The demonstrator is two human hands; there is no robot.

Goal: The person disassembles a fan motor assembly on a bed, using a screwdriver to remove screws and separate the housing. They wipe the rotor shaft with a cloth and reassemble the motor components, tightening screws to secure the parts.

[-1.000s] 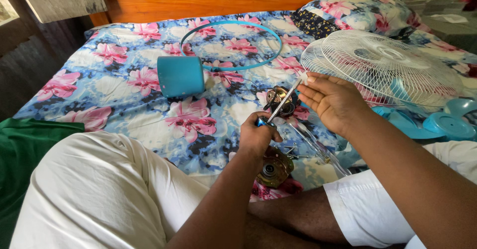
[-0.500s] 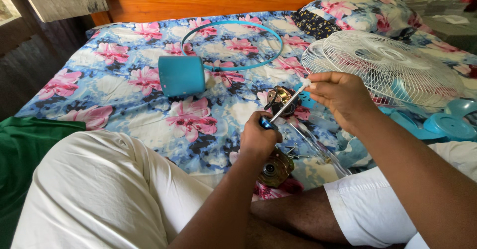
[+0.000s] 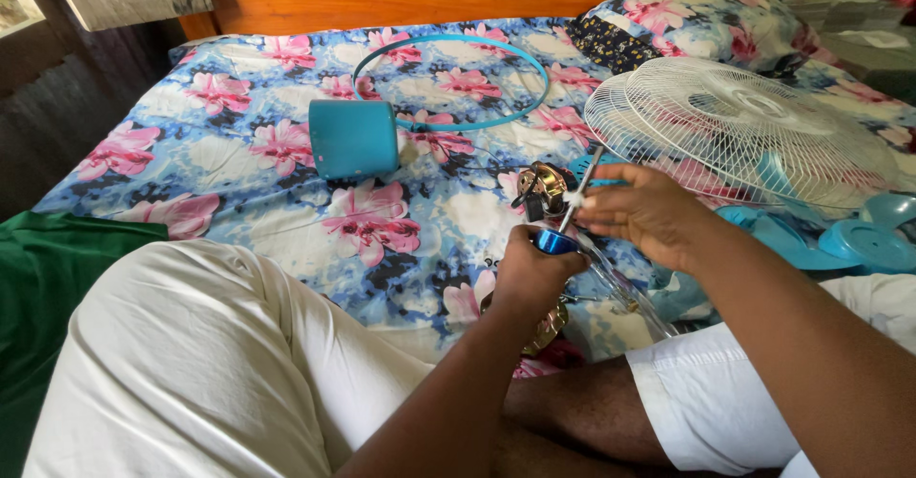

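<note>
Left hand (image 3: 530, 270) closed on screwdriver (image 3: 571, 213) handle; right hand (image 3: 641, 213) pinches its shaft, tip at the motor (image 3: 542, 190) on the bed (image 3: 239, 182), mid-mattress beside the guard (image 3: 735, 130). Risk: soft bedding lets the motor rock, so the tip may slip off.

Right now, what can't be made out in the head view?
- Screwdriver tip: covered by right hand.
- Its blue handle: mostly wrapped by left hand.
- Metal motor part: largely behind the left hand.
- Teal fan base: cut off by the right edge.
</note>
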